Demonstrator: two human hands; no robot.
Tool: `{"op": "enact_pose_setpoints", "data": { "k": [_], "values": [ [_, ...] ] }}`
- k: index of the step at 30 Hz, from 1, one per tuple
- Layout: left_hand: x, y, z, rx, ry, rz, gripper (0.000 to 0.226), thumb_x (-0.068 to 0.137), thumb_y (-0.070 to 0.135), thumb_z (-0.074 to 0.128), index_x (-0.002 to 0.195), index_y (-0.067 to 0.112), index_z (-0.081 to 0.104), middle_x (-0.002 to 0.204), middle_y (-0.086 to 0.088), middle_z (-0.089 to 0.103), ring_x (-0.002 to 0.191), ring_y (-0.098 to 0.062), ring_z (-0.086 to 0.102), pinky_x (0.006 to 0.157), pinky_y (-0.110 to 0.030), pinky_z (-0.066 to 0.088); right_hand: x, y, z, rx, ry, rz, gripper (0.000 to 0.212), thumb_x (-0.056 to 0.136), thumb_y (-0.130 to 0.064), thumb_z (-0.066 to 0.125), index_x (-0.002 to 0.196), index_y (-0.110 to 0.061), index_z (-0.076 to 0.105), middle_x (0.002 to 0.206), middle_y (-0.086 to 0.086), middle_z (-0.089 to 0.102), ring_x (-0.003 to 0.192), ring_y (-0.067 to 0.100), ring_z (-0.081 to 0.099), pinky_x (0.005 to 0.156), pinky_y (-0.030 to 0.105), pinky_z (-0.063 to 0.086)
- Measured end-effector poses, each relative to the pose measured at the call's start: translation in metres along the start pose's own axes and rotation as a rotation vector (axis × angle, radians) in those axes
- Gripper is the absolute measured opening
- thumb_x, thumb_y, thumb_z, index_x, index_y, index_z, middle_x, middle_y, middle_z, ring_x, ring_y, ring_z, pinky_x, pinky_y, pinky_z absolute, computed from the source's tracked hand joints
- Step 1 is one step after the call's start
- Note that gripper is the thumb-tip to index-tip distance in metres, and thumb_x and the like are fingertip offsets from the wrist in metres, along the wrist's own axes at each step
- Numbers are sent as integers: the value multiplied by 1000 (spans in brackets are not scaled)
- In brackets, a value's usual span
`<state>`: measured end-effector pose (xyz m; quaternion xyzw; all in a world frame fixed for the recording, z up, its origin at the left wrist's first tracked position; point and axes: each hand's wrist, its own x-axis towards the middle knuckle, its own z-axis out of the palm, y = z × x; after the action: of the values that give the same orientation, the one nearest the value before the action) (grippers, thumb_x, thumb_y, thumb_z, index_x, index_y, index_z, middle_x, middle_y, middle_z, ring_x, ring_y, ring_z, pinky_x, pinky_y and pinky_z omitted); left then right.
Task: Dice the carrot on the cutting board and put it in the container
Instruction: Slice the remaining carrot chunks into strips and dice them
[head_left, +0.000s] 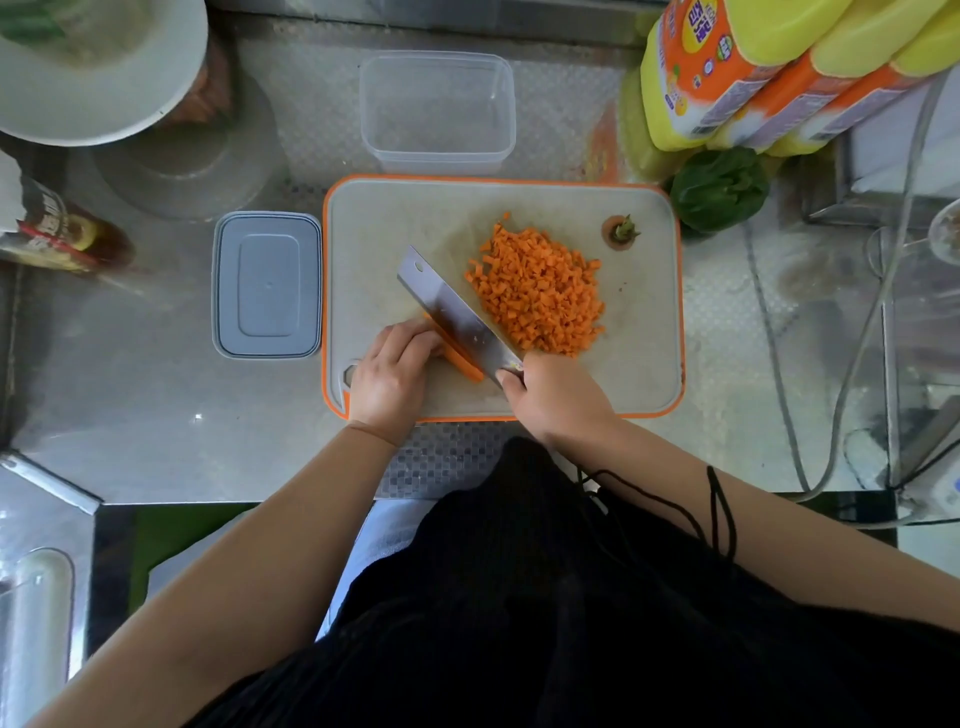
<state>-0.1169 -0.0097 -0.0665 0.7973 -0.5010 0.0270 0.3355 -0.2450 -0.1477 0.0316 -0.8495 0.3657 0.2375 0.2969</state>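
1 cutting board (644, 364) | 1 container (437, 111) | 1 lid (267, 285) | 1 cleaver (457, 317) | maybe 3 bottles (769, 73)

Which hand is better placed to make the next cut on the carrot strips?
Right. The right hand grips the cleaver, blade beside the carrot strips, which the left hand holds down.

I see my left hand (392, 371) holding down carrot strips (460, 361) on the cutting board (644, 364). My right hand (558, 397) grips the knife (452, 312). A pile of carrot bits (540, 288) sits beside the blade. The clear container (439, 111) waits behind the board.
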Motion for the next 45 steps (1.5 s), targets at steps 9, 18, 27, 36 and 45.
{"op": "enact_pose_setpoints", "data": {
  "k": [9, 18, 27, 36, 45],
  "values": [
    [-2, 0, -1, -5, -13, 3, 24, 83, 1, 50, 104, 11, 54, 113, -4, 47, 101, -24, 49, 80, -28, 40, -7, -5, -11, -89, -61, -44, 37, 100, -33, 42, 68, -16, 38, 63, -1, 39, 56, 12, 36, 47, 27, 23],
    [-1, -2, 1, -4, 7, 18, 22, 84, -1, 50, 102, 9, 57, 110, -5, 49, 97, -26, 51, 76, -30, 41, -9, -12, -10, -139, -67, -51, 28, 101, -30, 41, 79, -12, 42, 64, -1, 40, 67, 22, 46, 55, 30, 32],
    [-2, -4, 4, -5, 19, 16, 20, 84, -4, 50, 97, 5, 64, 109, -6, 51, 96, -27, 52, 77, -32, 44, -4, -20, -6, -153, -61, -90, 42, 101, -28, 41, 63, -19, 27, 62, -1, 38, 64, 23, 45, 58, 32, 34],
    [-2, -5, 5, -17, 22, 6, 21, 85, -1, 52, 102, 10, 58, 110, -5, 50, 97, -26, 53, 68, -35, 49, 7, -28, 8, -153, -4, -72, 18, 99, -24, 46, 91, -10, 54, 68, -1, 41, 72, 28, 52, 59, 31, 35],
    [-3, -5, 5, -16, 22, -14, 25, 84, -1, 53, 104, 14, 54, 109, -5, 50, 97, -26, 53, 70, -35, 48, 13, -28, 15, -119, 26, -79, 22, 99, -27, 46, 96, -8, 56, 76, 3, 49, 75, 30, 58, 57, 32, 37]
  ]
}}
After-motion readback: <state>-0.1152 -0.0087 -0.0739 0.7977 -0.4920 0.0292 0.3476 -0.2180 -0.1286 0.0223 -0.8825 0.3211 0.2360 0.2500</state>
